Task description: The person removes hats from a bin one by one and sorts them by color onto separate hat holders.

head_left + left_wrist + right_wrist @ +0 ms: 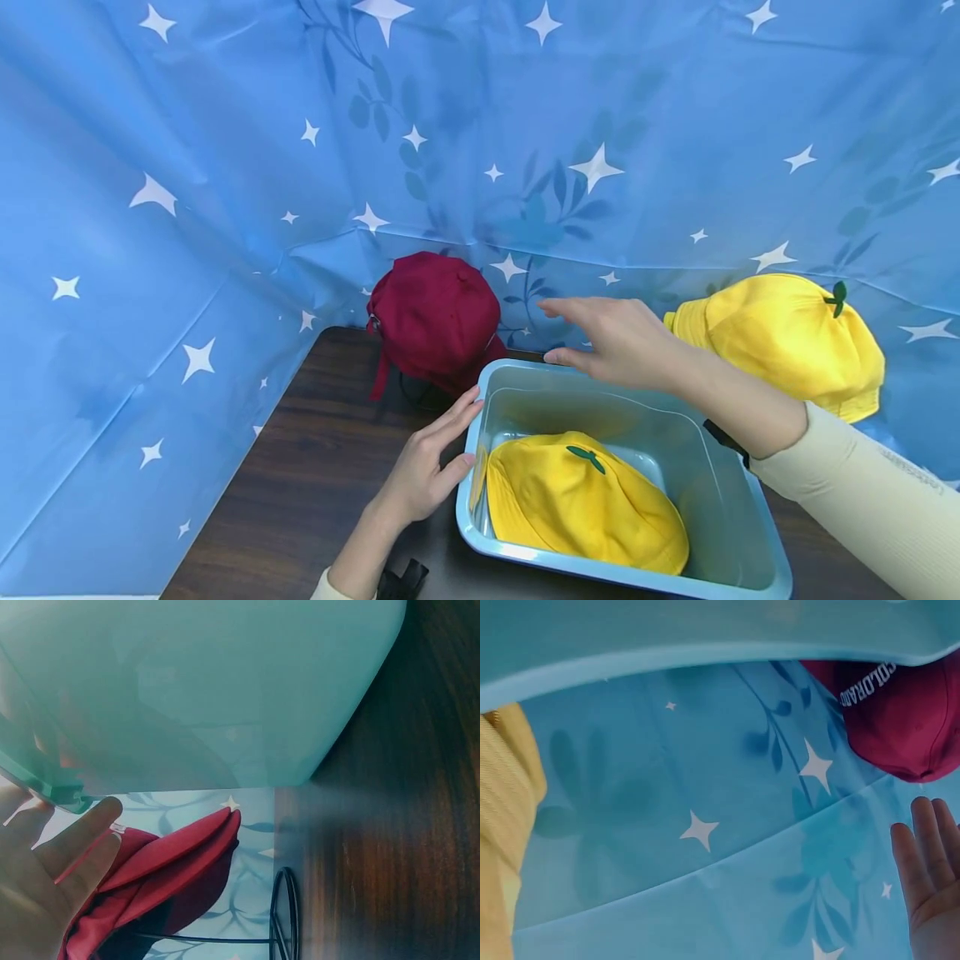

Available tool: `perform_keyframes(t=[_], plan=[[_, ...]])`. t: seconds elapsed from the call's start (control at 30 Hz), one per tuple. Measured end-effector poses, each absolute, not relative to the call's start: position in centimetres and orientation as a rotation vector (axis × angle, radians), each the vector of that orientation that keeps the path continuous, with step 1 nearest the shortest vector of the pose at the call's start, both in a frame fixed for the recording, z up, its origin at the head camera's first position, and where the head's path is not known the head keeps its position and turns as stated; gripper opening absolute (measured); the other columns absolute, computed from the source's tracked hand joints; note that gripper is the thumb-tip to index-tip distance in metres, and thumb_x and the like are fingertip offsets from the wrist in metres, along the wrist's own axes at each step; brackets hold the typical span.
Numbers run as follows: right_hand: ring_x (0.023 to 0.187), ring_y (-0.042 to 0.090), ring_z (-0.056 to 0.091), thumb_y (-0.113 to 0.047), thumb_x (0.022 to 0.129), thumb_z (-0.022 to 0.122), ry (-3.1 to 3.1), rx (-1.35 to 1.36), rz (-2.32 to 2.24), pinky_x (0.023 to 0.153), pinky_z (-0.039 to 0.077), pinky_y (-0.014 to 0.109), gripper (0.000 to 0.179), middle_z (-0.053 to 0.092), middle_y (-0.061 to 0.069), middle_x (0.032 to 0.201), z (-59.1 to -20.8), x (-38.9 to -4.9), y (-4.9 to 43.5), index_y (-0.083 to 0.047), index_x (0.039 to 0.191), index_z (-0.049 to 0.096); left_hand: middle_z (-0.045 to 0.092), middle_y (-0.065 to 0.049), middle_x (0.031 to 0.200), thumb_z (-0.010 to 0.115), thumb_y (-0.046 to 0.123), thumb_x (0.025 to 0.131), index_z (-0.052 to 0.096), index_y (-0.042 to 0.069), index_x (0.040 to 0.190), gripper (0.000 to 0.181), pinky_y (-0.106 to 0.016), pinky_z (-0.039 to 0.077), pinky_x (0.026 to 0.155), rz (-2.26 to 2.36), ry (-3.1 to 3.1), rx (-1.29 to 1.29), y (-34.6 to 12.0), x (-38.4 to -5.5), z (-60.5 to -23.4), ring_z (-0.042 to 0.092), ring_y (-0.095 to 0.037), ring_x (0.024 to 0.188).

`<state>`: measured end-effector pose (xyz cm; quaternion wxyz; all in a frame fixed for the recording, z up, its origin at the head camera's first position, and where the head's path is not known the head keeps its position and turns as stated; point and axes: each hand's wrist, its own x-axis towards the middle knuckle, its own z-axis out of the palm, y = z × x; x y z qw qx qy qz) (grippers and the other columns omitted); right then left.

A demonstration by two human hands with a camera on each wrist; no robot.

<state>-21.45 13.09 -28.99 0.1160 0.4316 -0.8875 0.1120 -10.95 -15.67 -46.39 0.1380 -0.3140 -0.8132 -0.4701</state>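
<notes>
My left hand [426,468] lies along the left rim of a light blue plastic bin [750,500], its fingers fairly straight against the edge. Inside the bin rests a yellow cloth hat [577,508] with a small green leaf on top. Over the bin's far rim reaches my right hand [626,340], holding nothing, fingers extended leftward. Just beyond those fingertips is a dark red cap [435,312] at the back left. The right wrist view shows white "COLORADO" lettering on the red cap [922,724]. To the right of my right hand sits another yellow hat [795,337] with a green leaf.
Under the bin is a dark wood table [277,467]. A blue curtain [225,167] with white stars hangs close behind and to the left. A black cable [286,915] loops beside the red cap at the table's far edge.
</notes>
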Motion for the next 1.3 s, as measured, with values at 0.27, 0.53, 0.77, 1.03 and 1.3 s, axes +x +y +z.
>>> perform_keyframes(t=[0.27, 0.53, 0.77, 1.03, 1.3], plan=[[0.113, 0.030, 0.072, -0.044, 0.087, 0.085, -2.606, 1.313, 0.260, 0.079, 0.062, 0.048, 0.071, 0.073, 0.010, 0.128, -30.1, -19.6, 14.7, -0.007, 0.143, 0.062, 0.039, -0.009, 0.166, 0.056, 0.011, 0.098, 0.047, 0.005, 0.157, 0.059, -0.047, 0.044, 0.113, -1.391, -2.355, -0.898, -15.5, -11.0, -46.3, 0.044, -0.028, 0.148], [0.124, 0.033, 0.066, -0.049, 0.086, 0.083, -2.707, 1.310, 0.279, 0.097, 0.056, 0.054, 0.077, 0.069, 0.010, 0.136, -30.5, -17.9, 15.3, -0.007, 0.146, 0.059, 0.039, -0.010, 0.166, 0.055, 0.011, 0.099, 0.047, 0.002, 0.156, 0.058, -0.047, 0.044, 0.113, -1.401, -2.350, -0.889, -15.6, -10.9, -46.3, 0.044, -0.028, 0.149], [0.123, 0.034, 0.066, -0.048, 0.089, 0.081, -2.857, 1.349, 0.237, 0.098, 0.055, 0.054, 0.075, 0.067, 0.012, 0.138, -31.4, -16.9, 16.1, -0.006, 0.147, 0.057, 0.040, -0.011, 0.166, 0.055, 0.011, 0.099, 0.048, 0.001, 0.155, 0.058, -0.047, 0.044, 0.113, -1.392, -2.345, -0.897, -15.6, -10.9, -46.6, 0.045, -0.029, 0.148], [0.123, 0.034, 0.066, -0.051, 0.091, 0.078, -3.001, 1.426, 0.226, 0.099, 0.055, 0.052, 0.079, 0.064, 0.015, 0.141, -32.5, -15.7, 16.7, -0.001, 0.147, 0.055, 0.041, -0.013, 0.165, 0.058, 0.013, 0.096, 0.050, 0.000, 0.154, 0.059, -0.046, 0.044, 0.114, -1.367, -2.302, -0.925, -15.6, -11.0, -46.5, 0.045, -0.029, 0.148], [0.117, 0.032, 0.067, -0.049, 0.089, 0.081, -3.148, 1.423, 0.222, 0.096, 0.056, 0.052, 0.071, 0.067, 0.009, 0.135, -33.6, -14.7, 16.9, -0.008, 0.143, 0.059, 0.043, -0.015, 0.163, 0.061, 0.015, 0.089, 0.052, 0.003, 0.153, 0.066, -0.048, 0.045, 0.113, -1.342, -2.257, -0.982, -15.5, -10.9, -46.7, 0.047, -0.031, 0.146]])
